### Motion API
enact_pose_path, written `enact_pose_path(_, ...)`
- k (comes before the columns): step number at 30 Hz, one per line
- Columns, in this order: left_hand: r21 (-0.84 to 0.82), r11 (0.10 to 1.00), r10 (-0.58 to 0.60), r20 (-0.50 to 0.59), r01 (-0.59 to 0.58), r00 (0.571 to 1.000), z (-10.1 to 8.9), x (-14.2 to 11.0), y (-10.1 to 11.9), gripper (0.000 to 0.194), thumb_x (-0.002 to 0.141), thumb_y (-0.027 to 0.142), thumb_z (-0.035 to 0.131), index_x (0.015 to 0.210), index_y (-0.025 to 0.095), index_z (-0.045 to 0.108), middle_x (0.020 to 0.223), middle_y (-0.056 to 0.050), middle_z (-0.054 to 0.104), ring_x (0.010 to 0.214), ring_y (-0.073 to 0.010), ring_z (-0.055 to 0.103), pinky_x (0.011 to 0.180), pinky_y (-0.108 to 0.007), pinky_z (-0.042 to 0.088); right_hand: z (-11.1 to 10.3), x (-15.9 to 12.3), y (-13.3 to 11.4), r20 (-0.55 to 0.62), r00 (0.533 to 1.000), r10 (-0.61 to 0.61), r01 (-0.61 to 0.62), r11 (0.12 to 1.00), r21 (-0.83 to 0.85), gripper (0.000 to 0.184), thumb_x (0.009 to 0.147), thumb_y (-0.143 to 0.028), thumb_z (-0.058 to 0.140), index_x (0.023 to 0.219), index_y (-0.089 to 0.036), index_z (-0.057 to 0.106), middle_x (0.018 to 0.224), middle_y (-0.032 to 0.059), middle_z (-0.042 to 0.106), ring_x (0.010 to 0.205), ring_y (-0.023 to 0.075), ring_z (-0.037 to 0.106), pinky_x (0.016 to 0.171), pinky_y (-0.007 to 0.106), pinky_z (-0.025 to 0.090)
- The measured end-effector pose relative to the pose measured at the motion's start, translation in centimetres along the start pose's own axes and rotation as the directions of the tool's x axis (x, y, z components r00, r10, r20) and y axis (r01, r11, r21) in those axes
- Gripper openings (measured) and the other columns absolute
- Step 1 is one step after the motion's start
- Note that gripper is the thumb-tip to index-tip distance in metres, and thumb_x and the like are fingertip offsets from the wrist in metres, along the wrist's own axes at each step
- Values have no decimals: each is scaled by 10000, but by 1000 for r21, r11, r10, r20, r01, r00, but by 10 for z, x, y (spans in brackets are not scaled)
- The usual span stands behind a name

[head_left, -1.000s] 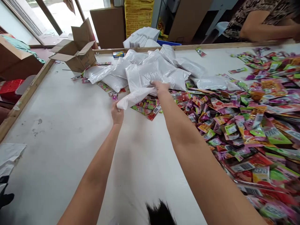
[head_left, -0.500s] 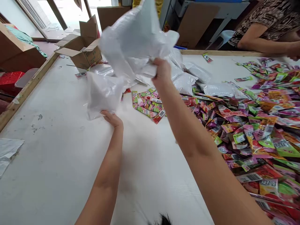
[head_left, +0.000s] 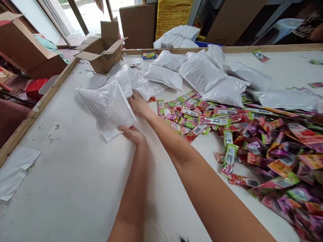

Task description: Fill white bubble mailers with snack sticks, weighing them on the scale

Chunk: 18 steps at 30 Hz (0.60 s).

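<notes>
At the lower right edge of a filled white plastic bag (head_left: pixel 106 104), my left hand (head_left: pixel 133 134) grips the bag, its fingertips partly hidden underneath. My right hand (head_left: pixel 138 105) reaches just beyond it, fingers stretched out against the white bags lying behind; part of this hand is covered by the near bag. Several more puffy white bags (head_left: pixel 202 72) lie in a heap along the far side of the table. Small colourful snack packets (head_left: pixel 186 114) are spread to the right of my right hand.
An open cardboard box (head_left: pixel 101 55) stands at the table's far left corner. A blue and yellow packet (head_left: pixel 149 55) lies by the wooden rim (head_left: pixel 234 49). A flat white bag (head_left: pixel 17 169) rests at the left. A large packet pile (head_left: pixel 282 161) covers the right side. A person's arm (head_left: pixel 316 33) shows far right.
My right hand has put down the white bag it held up and moved left, beside my left hand. The camera view has shifted, so the table's things appear displaced.
</notes>
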<state>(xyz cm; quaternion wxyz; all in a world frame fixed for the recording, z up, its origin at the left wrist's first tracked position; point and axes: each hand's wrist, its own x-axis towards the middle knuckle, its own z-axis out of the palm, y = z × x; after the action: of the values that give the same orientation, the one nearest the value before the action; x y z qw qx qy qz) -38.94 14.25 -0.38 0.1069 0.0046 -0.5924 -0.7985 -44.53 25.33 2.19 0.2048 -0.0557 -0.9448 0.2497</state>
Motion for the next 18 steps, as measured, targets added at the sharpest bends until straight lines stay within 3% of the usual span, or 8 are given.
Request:
enact_pose_path(3,10,1000,-26,31,26,999,1,-2,2,776,1013,547,-65,1639,102,42,1521,-240,486,1463,-292,485,1135,-436,497,2,23,8,-57,988,145,-148,987,-56,678,914,-180,621,1534,-4,412,1705,232,172,1597,370,106,1308,572,104)
enact_pose_path(6,-70,997,-47,-28,45,999,1,-5,6,771,1035,555,32,1633,77,127,1543,-237,477,1484,-277,465,1152,-398,487,-8,29,17,-42,974,221,-225,964,-142,668,932,-296,640,1534,-66,465,1709,187,203,1588,439,52,1280,645,76)
enact_pose_path(10,-187,980,-78,-82,61,994,3,-8,12,741,1046,541,179,1601,57,256,1564,-242,466,1475,-238,483,1132,-315,489,-32,10,21,66,959,276,-245,922,-299,567,1016,-310,449,1571,-195,459,1705,110,269,1540,421,242,1225,638,251)
enact_pose_path(12,-165,984,-84,-62,72,995,3,-7,12,723,1050,509,150,1600,51,255,1560,-258,465,1465,-222,496,1122,-294,486,-45,-16,20,96,956,275,-224,905,-360,577,1039,-335,393,1605,-222,405,1701,104,282,1497,383,335,1187,614,333)
enact_pose_path(14,-113,991,-78,-42,73,996,2,-3,10,715,1052,479,111,1603,43,243,1539,-276,478,1441,-219,522,1103,-294,497,-60,-55,22,102,961,256,-191,886,-423,592,1055,-397,365,1618,-214,380,1692,115,304,1484,370,358,1185,623,333)
enact_pose_path(18,-35,999,-22,-19,22,1000,2,6,1,716,1043,458,84,1609,40,219,1511,-279,495,1386,-216,575,1063,-300,530,-101,-168,46,92,950,298,-218,845,-488,644,1056,-483,334,1637,-206,343,1705,101,273,1522,371,313,1231,625,267)
